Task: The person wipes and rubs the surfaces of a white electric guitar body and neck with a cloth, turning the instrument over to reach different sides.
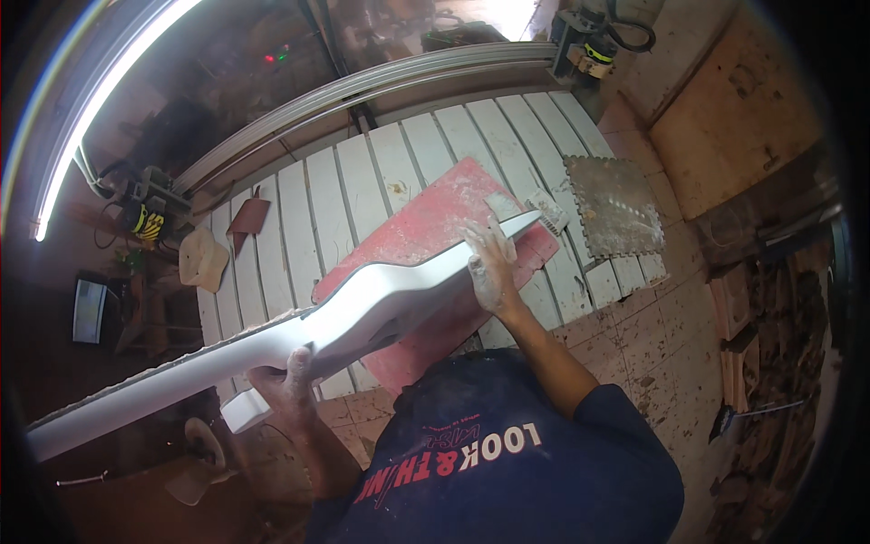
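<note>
A long white moulded piece (pixel 367 304) with a dark, rough upper edge slants across the view from the lower left to over a red, dusty sheet (pixel 394 231) on the slatted table. My left hand (pixel 290 381), dusted white, grips it around its narrower part. My right hand (pixel 489 263), also coated in white dust, holds it near its tapered far end. A small white block-like part (pixel 245 410) shows below the piece beside my left hand; whether it is joined cannot be told. A brush (pixel 553 208) lies just past the tapered end.
The white slatted table (pixel 372 168) bears a grey foam mat (pixel 612 207), a beige cap (pixel 201 258) and a brown scrap (pixel 249 218). A metal rail (pixel 362 91) with machine units spans behind. A screen (pixel 89 308) stands left; stacked wooden pieces (pixel 743 381) are at right.
</note>
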`<control>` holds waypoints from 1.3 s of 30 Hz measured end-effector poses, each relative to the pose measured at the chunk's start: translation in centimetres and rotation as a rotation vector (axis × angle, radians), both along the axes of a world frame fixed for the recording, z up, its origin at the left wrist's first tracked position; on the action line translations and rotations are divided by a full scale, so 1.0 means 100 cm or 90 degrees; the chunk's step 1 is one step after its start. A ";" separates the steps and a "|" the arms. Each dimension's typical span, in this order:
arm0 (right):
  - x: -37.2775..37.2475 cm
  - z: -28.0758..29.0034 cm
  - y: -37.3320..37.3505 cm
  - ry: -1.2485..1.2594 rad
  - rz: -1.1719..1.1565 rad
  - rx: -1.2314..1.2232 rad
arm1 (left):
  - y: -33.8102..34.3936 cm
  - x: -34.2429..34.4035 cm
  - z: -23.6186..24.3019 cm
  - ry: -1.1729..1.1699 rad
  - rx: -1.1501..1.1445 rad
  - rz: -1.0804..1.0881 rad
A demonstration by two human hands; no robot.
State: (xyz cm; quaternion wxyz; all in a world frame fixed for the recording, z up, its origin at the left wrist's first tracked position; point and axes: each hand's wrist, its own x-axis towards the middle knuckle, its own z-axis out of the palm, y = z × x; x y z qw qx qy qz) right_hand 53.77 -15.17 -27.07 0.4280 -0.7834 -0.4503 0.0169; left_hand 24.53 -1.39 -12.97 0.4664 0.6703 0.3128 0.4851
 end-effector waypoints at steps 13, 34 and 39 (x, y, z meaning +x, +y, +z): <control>-0.029 0.012 0.008 0.021 0.005 0.019 | 0.022 -0.058 0.086 -0.198 0.148 -0.246; -0.088 0.110 0.113 0.499 -0.044 0.452 | 0.044 0.106 0.265 -0.116 0.022 -0.552; -0.077 0.102 0.102 0.677 0.148 0.575 | 0.022 0.180 0.281 -0.141 -0.003 -0.764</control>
